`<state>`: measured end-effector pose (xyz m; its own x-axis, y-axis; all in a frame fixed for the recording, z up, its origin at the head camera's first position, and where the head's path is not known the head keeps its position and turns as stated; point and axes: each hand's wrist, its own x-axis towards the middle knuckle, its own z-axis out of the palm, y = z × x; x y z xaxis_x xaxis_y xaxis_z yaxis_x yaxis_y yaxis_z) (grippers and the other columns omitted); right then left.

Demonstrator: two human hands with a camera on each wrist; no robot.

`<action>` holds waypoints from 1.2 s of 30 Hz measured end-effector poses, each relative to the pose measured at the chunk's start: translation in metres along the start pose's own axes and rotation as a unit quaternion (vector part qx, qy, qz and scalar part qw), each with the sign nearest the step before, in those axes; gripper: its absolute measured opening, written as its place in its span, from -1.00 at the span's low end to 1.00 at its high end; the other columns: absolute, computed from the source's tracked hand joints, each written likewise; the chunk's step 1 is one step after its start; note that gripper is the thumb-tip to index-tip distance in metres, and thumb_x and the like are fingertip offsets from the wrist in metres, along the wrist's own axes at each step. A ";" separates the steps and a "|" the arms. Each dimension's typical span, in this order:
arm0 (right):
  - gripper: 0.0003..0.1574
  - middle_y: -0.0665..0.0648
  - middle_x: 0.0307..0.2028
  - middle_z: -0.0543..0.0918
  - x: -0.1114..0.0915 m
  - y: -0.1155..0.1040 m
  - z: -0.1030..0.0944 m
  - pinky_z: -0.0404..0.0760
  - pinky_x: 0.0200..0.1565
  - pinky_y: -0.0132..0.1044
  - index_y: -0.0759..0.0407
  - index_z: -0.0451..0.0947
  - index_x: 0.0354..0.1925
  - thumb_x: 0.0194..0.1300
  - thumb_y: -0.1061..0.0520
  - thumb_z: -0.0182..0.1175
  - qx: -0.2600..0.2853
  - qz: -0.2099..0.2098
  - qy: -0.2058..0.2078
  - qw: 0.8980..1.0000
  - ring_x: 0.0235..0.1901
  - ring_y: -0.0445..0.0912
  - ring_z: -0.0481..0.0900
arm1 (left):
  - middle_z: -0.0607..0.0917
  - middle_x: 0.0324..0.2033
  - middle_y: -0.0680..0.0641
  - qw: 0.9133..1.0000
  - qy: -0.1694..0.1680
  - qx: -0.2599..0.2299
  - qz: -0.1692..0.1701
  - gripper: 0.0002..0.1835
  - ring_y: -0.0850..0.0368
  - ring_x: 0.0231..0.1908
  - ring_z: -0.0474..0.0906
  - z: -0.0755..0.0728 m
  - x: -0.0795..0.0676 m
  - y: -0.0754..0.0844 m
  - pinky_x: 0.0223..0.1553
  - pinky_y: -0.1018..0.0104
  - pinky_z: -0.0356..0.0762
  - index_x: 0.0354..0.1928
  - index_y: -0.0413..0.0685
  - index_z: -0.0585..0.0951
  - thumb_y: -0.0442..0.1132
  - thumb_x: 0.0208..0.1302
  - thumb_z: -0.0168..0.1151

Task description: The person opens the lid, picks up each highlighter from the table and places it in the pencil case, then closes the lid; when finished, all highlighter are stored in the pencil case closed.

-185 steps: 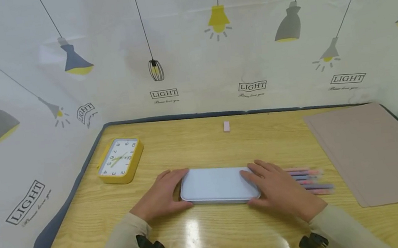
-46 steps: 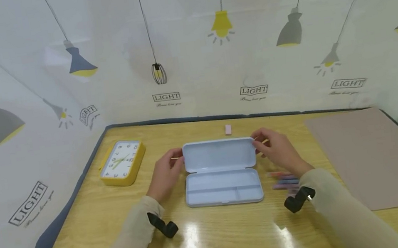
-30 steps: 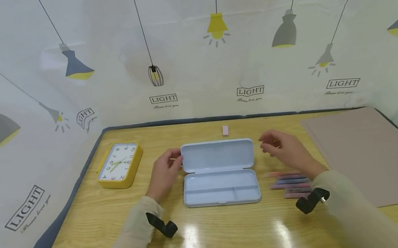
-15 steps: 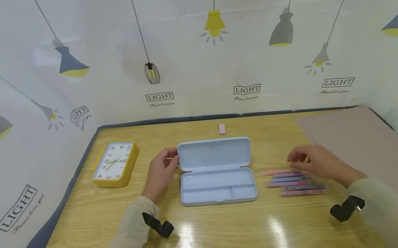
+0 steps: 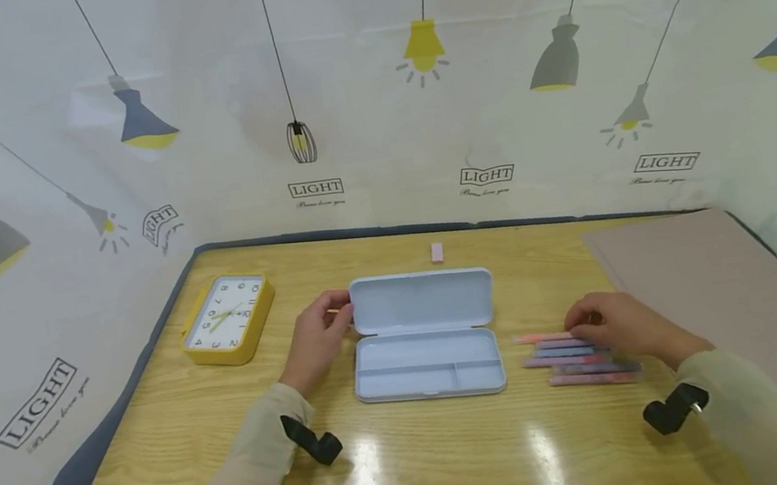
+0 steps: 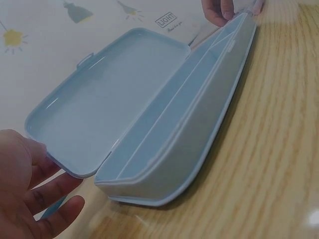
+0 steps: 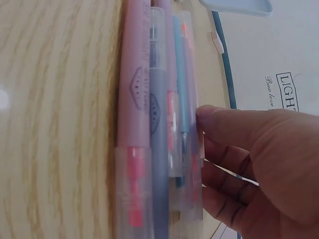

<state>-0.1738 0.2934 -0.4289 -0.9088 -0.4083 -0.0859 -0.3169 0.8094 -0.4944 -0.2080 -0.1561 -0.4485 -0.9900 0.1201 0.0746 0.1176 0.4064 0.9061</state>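
A light blue pencil case lies unfolded on the table, its lid tipped back. Its tray has a long divider and a short crosswise one, with nothing inside. My left hand holds the lid's left edge, thumb at the corner and fingers behind it in the left wrist view. Right of the case lie several highlighters side by side, pink, purple, grey and blue, with clear caps. My right hand pinches the farthest one, a peach-coloured highlighter, at its right part; the fingers partly cover it.
A yellow alarm clock lies face up at the left. Behind the case is a small pink eraser. A large pinkish-brown mat covers the right of the table. Lamp-print cloth surrounds the table's back and sides.
The pencil case was shut between both hands and has been opened. My right hand has let go of the lid and moved right and nearer, to the highlighters. My left hand stays at the lid.
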 end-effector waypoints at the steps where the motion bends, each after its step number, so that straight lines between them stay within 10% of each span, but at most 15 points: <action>1: -0.89 -0.03 -0.28 0.66 0.001 0.000 0.000 0.58 -0.28 -0.34 0.09 0.66 -0.16 0.34 0.16 0.25 -0.001 -0.002 -0.001 1.000 -0.31 -0.25 0.54 | 0.66 -0.01 -0.06 1.000 0.000 -0.001 -0.001 -0.72 0.07 -0.12 0.65 0.000 0.000 0.000 -0.02 0.16 0.65 0.12 -0.02 0.55 -0.11 0.49 0.08; 19: -0.89 -0.10 -0.30 0.65 0.001 -0.008 -0.007 0.53 -0.34 -0.38 0.04 0.65 -0.16 0.38 0.11 0.22 -0.002 -0.031 0.020 0.999 -0.36 -0.33 0.49 | 0.65 -0.03 -0.06 1.000 0.000 0.000 -0.016 -0.74 0.06 -0.11 0.65 -0.001 -0.001 0.003 -0.01 0.16 0.65 0.11 -0.03 0.55 -0.15 0.49 0.07; 36: -0.94 -0.09 -0.32 0.65 0.038 -0.105 0.021 0.55 -0.30 -0.39 0.04 0.66 -0.22 0.33 0.16 0.27 0.034 -0.108 0.023 0.993 -0.35 -0.27 0.50 | 0.63 -0.02 -0.07 0.999 -0.005 -0.027 -0.029 -0.74 0.05 -0.09 0.65 -0.001 -0.001 0.002 -0.02 0.20 0.67 0.10 -0.02 0.55 -0.12 0.49 0.08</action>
<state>-0.1689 0.1842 -0.3989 -0.8332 -0.5489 0.0669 -0.4884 0.6738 -0.5545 -0.2071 -0.1559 -0.4463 -0.9941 0.1068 0.0167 0.0547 0.3643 0.9297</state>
